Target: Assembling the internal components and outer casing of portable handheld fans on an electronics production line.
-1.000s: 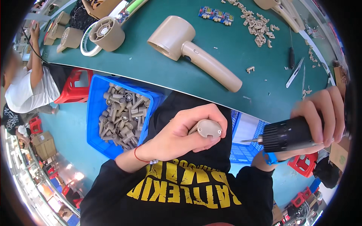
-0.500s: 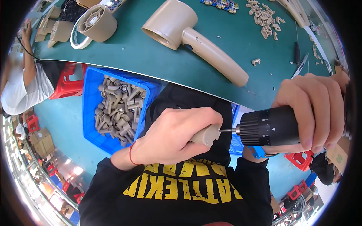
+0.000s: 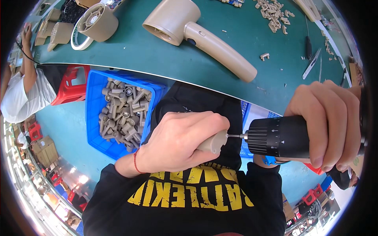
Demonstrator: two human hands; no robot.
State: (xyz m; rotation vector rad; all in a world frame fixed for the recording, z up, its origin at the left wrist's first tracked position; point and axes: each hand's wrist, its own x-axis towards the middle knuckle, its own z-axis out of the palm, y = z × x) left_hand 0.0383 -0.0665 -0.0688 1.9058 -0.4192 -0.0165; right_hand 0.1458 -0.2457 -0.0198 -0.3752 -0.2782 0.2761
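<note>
My left hand (image 3: 183, 141) is closed round a small beige plastic part (image 3: 213, 143), held in front of my chest; much of the part is hidden by the fingers. In my right hand (image 3: 328, 124) is a black cordless screwdriver (image 3: 275, 135) with a ribbed collar, lying level and pointing left. Its thin bit (image 3: 235, 136) reaches the right end of the beige part and appears to touch it. On the table beyond my hands lies a beige hair dryer housing (image 3: 220, 49), its handle slanting toward me.
A blue crate (image 3: 92, 118) full of beige housings stands left below the green table (image 3: 130, 55). Small beige clips (image 3: 273, 15), tweezers (image 3: 312, 65) and a black-handled screwdriver (image 3: 308, 48) lie at the right. Far left are a tape roll (image 3: 75, 39) and a round housing (image 3: 103, 29); a person (image 3: 25, 88) sits beyond.
My view has shifted slightly, so the table things appear higher and further left. The beige part stays in my left hand and the power screwdriver's bit stays at its end.
</note>
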